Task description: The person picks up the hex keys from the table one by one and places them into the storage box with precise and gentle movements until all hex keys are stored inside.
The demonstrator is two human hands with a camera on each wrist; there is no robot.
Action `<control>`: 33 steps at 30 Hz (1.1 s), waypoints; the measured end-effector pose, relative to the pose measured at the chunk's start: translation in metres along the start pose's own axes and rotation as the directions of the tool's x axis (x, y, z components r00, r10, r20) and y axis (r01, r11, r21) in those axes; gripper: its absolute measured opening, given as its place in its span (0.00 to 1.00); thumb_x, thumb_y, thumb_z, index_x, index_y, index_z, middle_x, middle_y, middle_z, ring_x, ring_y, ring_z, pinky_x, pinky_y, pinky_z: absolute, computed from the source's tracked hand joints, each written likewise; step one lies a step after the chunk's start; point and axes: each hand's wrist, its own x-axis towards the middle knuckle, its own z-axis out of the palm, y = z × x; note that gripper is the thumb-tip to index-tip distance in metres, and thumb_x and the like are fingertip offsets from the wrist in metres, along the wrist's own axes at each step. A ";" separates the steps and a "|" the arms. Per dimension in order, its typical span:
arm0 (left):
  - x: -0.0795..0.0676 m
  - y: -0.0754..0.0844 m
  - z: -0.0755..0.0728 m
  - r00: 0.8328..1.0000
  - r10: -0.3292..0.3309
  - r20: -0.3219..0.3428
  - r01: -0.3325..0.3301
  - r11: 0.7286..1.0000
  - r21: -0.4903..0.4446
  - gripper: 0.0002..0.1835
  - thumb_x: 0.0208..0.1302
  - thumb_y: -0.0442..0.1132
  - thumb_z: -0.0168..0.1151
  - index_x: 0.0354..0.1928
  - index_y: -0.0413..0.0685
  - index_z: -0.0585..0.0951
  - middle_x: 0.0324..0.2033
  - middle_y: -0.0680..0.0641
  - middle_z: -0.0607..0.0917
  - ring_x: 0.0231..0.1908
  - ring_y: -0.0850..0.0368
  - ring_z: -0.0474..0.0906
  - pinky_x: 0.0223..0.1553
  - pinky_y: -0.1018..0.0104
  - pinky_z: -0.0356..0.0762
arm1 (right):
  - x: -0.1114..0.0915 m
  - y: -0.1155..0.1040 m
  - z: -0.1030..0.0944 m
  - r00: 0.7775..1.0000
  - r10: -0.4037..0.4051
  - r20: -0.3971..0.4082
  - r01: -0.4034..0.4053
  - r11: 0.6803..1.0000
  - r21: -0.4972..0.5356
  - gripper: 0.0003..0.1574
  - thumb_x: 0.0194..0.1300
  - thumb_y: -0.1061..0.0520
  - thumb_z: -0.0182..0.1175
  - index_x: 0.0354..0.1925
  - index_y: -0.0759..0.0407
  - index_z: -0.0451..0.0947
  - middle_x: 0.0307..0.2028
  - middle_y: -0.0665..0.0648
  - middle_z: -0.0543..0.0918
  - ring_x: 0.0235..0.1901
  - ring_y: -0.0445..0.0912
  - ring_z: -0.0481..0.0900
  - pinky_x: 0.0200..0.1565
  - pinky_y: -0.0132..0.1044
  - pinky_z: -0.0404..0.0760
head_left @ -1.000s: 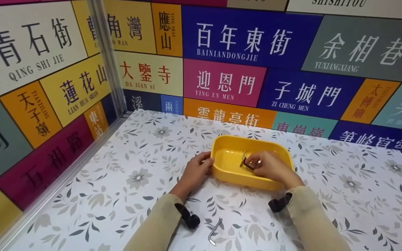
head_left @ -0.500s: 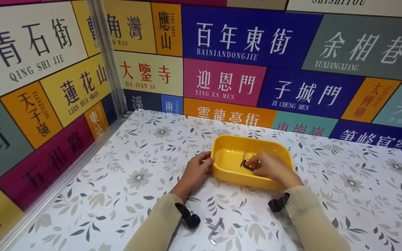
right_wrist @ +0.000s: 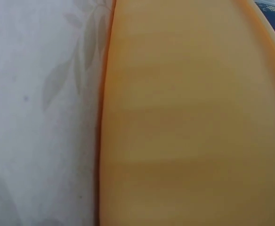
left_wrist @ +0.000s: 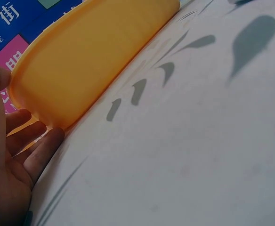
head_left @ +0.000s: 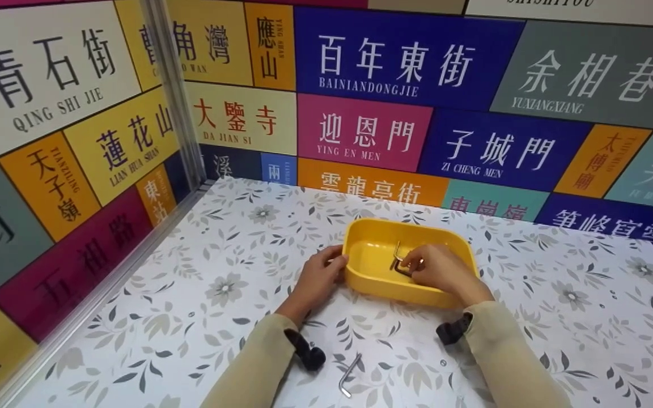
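A yellow plastic bin (head_left: 355, 275) with rounded corners stands on the table. My left hand (head_left: 316, 279) grips its left end; in the left wrist view the thumb is at the rim and the fingers (left_wrist: 45, 153) lie against the end wall. My right hand (head_left: 442, 269) reaches inside over the bin's right part. Its thumb and forefinger are curled together and pinch at a dark L-shaped hex key (head_left: 403, 271). A shiny hex key (head_left: 398, 250) stands up beside those fingertips. The right wrist view shows only the bin's outer wall (right_wrist: 189, 117) and the table, without the hand.
Another silver hex key (head_left: 349, 377) lies on the table between the forearms. The table (head_left: 151, 294) has a flower-and-leaf cover. Walls of coloured panels (head_left: 372, 133) with Chinese lettering rise behind and at the left. Black wrist cameras (head_left: 310, 358) sit on both sleeves.
My right fingers have shifted slightly among the hex keys inside the bin. The left hand and the bin stay in place, as does the hex key on the table.
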 end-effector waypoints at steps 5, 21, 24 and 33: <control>0.000 0.002 -0.001 1.000 -0.009 0.004 0.009 1.000 0.000 0.25 0.72 0.51 0.53 0.68 0.53 0.76 0.61 0.49 0.82 0.50 0.57 0.82 0.55 0.61 0.82 | -0.003 -0.008 -0.005 0.998 -0.022 -0.061 0.025 0.999 0.040 0.13 0.63 0.58 0.65 0.46 0.56 0.88 0.34 0.54 0.87 0.34 0.46 0.79 0.41 0.36 0.78; -0.002 0.000 -0.002 1.000 -0.017 -0.004 0.017 1.000 -0.001 0.25 0.72 0.52 0.54 0.67 0.55 0.76 0.60 0.49 0.82 0.50 0.57 0.82 0.55 0.62 0.81 | -0.040 -0.078 -0.020 0.942 -0.320 -0.103 0.322 0.947 -0.002 0.14 0.59 0.62 0.68 0.45 0.57 0.87 0.34 0.50 0.88 0.34 0.41 0.81 0.42 0.42 0.85; -0.002 -0.002 0.000 1.000 -0.012 -0.005 0.012 1.000 -0.002 0.26 0.72 0.51 0.54 0.67 0.52 0.76 0.59 0.48 0.83 0.49 0.56 0.81 0.53 0.63 0.81 | -0.048 -0.087 -0.016 0.934 -0.353 -0.052 0.353 0.936 -0.008 0.14 0.59 0.62 0.67 0.45 0.55 0.87 0.36 0.49 0.88 0.36 0.41 0.81 0.45 0.43 0.84; -0.002 -0.001 -0.001 1.000 -0.014 -0.001 0.014 1.000 0.019 0.26 0.72 0.52 0.53 0.67 0.53 0.76 0.58 0.49 0.84 0.47 0.57 0.81 0.53 0.62 0.81 | -0.065 -0.104 -0.002 0.870 -0.461 0.176 0.464 0.886 0.026 0.14 0.58 0.61 0.68 0.45 0.52 0.87 0.39 0.53 0.89 0.35 0.39 0.82 0.40 0.30 0.83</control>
